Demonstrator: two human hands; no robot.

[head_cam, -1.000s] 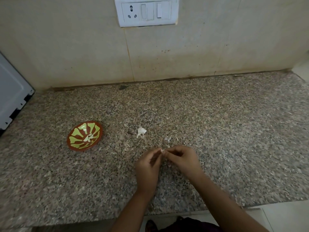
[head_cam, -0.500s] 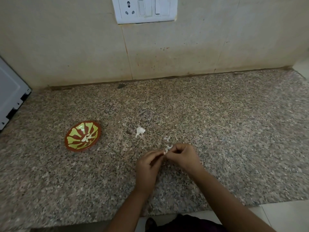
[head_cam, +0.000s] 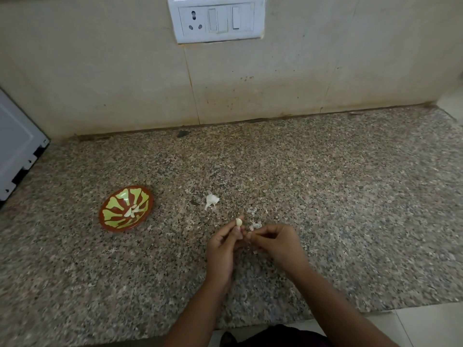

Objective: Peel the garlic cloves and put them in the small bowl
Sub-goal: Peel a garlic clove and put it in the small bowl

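My left hand (head_cam: 223, 249) pinches a pale garlic clove (head_cam: 239, 222) at its fingertips, above the granite counter (head_cam: 325, 196). Just right of it, my right hand (head_cam: 274, 242) has its fingers curled, pinching a scrap of garlic skin (head_cam: 249, 234). Several peeled cloves (head_cam: 132, 211) lie in the small red and green bowl (head_cam: 110, 221) to the left. Beyond my hands a bigger piece of white skin (head_cam: 211, 201) and smaller flakes (head_cam: 255, 224) lie on the counter.
A white appliance (head_cam: 17, 146) stands at the far left. The tiled wall carries a socket and switch plate (head_cam: 216, 20). The counter's front edge (head_cam: 325, 314) runs just under my forearms, and its right end meets a pale ledge.
My hands have drawn slightly apart. The clove now shows bare at my left fingertips, and the right hand has pulled away a bit of skin.
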